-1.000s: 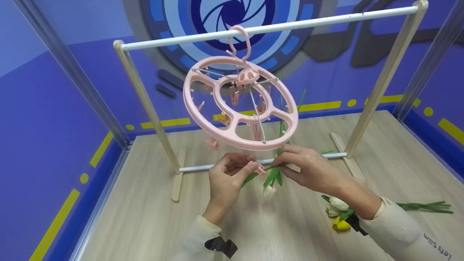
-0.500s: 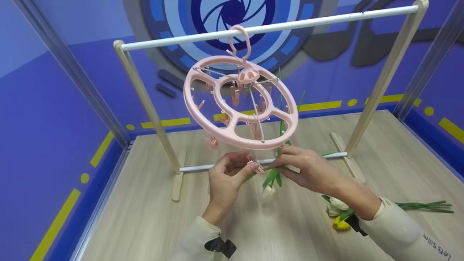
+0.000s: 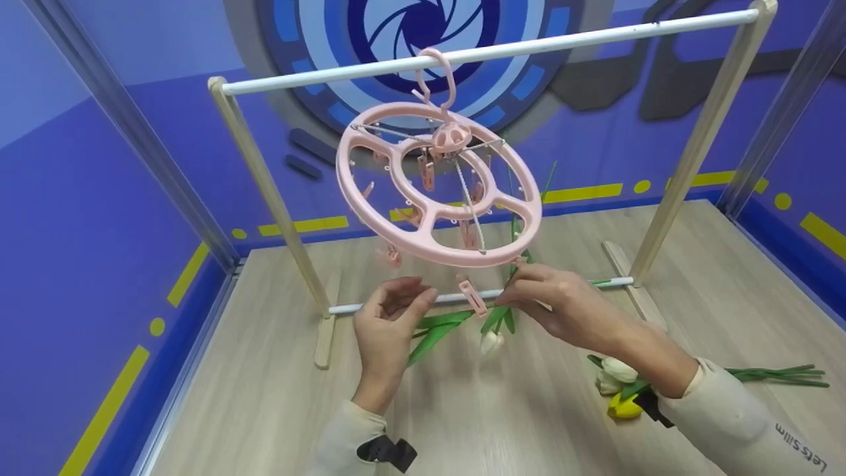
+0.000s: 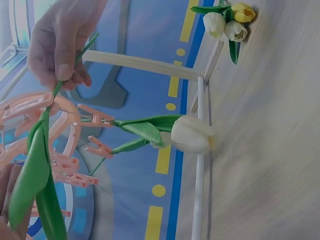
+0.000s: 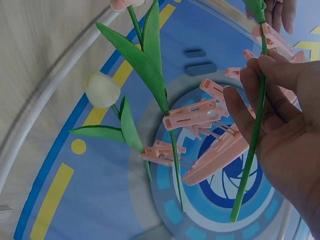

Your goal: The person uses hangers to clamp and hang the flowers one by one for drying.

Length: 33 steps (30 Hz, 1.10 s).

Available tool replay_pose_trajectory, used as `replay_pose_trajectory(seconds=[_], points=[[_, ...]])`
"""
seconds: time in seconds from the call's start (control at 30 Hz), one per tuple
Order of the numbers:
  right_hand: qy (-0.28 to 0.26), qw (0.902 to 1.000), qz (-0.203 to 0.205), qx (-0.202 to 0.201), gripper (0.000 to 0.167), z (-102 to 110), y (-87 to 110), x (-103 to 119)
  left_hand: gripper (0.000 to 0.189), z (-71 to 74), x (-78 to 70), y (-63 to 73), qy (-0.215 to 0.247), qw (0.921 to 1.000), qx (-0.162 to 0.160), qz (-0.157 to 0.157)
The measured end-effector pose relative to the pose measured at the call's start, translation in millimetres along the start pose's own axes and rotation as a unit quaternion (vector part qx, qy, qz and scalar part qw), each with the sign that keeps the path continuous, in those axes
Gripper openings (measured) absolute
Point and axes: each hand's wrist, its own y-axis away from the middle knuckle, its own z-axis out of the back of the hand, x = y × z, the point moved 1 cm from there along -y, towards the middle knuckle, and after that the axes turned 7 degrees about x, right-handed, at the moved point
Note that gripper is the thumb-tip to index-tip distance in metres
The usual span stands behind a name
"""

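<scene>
In the head view, my left hand (image 3: 390, 324) is just left of a pink clothespin (image 3: 473, 297), fingers loosely bent and holding nothing. That clothespin bites the stem of an artificial tulip whose green leaves (image 3: 436, 330) spread behind and below my left hand. My right hand (image 3: 562, 304) pinches the same green stem (image 5: 250, 165) between thumb and finger, as the right wrist view shows. Overhead hangs a round pink clip hanger (image 3: 436, 248). White tulips, one in the left wrist view (image 4: 192, 135), hang upside down from other clothespins (image 5: 192, 115).
The hanger hooks over the white rail (image 3: 581, 43) of a wooden-legged stand (image 3: 700, 145). On the tabletop (image 3: 264, 410), white and yellow tulips (image 3: 621, 390) lie by my right forearm. A patterned blue wall (image 3: 595, 145) rises behind.
My left hand has let go of the clothespin and moved left, uncovering the leaves. The clothespin now stays on the stem by itself. My right hand stays nearly in place on the stem.
</scene>
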Motion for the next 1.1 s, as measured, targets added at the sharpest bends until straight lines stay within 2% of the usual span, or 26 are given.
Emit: replay_pose_trajectory(seconds=[0.17, 0.27, 0.37, 0.57, 0.67, 0.8, 1.0, 1.1], points=[[0.002, 0.9999, 0.012, -0.009, 0.031, 1.7, 1.6, -3.7, 0.027, 11.1, -4.5, -1.7, 0.01, 0.9967, -0.078, -0.021], [0.003, 0.9998, 0.015, -0.01, 0.034, 1.7, 3.1, -5.5, 0.032, 16.3, -7.6, -6.1, 0.016, 0.9946, -0.1, -0.02], [0.0, 1.0, 0.005, -0.003, 0.035, 1.4, 5.0, -7.1, 0.036, 20.0, -10.4, -11.5, 0.02, 0.995, -0.095, -0.021], [-0.002, 0.9996, -0.026, 0.012, 0.032, 0.4, 7.3, -9.3, 0.036, 20.9, -10.9, -21.4, 0.031, 0.9977, -0.058, -0.018], [-0.002, 0.9997, -0.022, 0.007, 0.033, -0.2, 7.6, -9.7, 0.03, 19.4, -10.9, -24.7, 0.024, 0.9986, -0.045, -0.009], [-0.006, 0.9997, -0.021, 0.005, 0.034, -0.8, 7.8, -9.9, 0.024, 19.2, -11.8, -29.4, 0.023, 0.9991, -0.032, -0.017], [-0.007, 0.9993, -0.035, 0.011, 0.031, -1.1, 8.1, -9.2, 0.026, 21.0, -12.8, -37.1, 0.014, 0.9994, -0.024, -0.021], [-0.004, 0.9996, -0.028, 0.008, 0.032, -1.2, 7.6, -9.0, 0.022, 21.6, -10.7, -38.3, 0.011, 0.9994, -0.022, -0.024]])
